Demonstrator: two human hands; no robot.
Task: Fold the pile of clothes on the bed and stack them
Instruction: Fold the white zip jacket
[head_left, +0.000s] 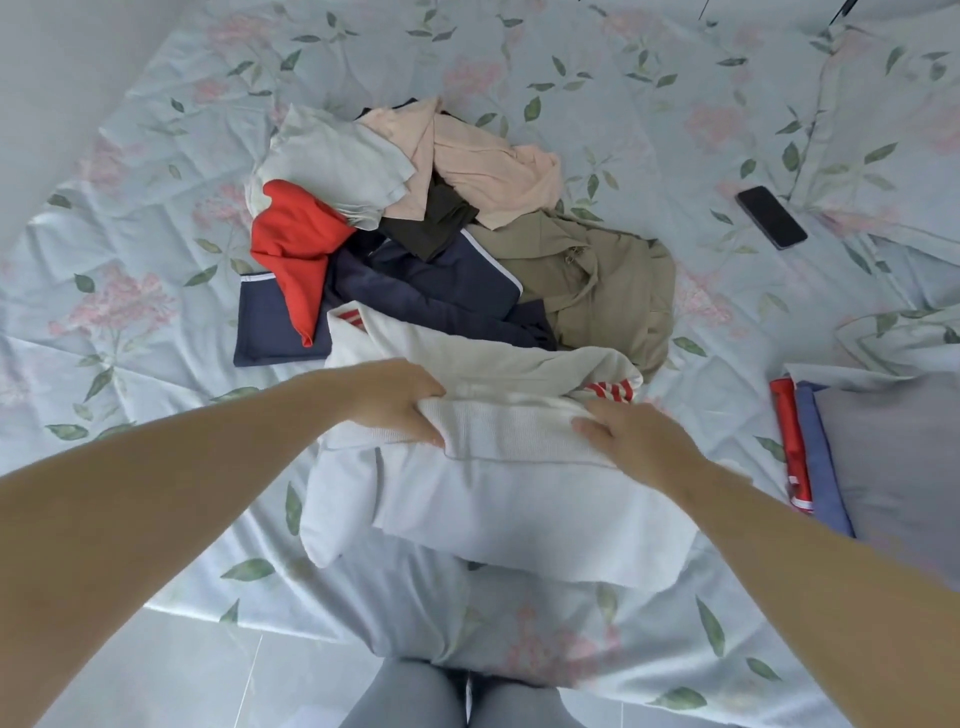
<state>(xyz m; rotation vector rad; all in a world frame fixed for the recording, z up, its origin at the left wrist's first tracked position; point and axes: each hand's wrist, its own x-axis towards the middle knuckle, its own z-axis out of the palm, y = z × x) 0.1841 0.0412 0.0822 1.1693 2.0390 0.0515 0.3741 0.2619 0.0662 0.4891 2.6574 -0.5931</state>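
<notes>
Folding the white sweater is the step in hand, judging from the head view. It lies at the near edge of the bed, in front of the unfolded pile of clothes. Its far part is doubled back toward the person.

The left hand has its grip clamped on the ribbed band, fingers curled over the fold and thumb beneath. The right hand holds the same band further along, thumb on top. Its fingertips sink into the cloth, so that grip looks closed on the fabric but is less certain.

To do this well, both hands should carry the band level so the fold lands square. The striped cuff peeking out near the right hand wants tucking in first, and the layers need smoothing flat before the next fold.

Much is hard to make out. The sweater's other sleeve and its neckline are buried under the folds. The lower garments in the pile show only as edges. The folded stack is cut off on the right, with a phone lying well beyond it.
</notes>
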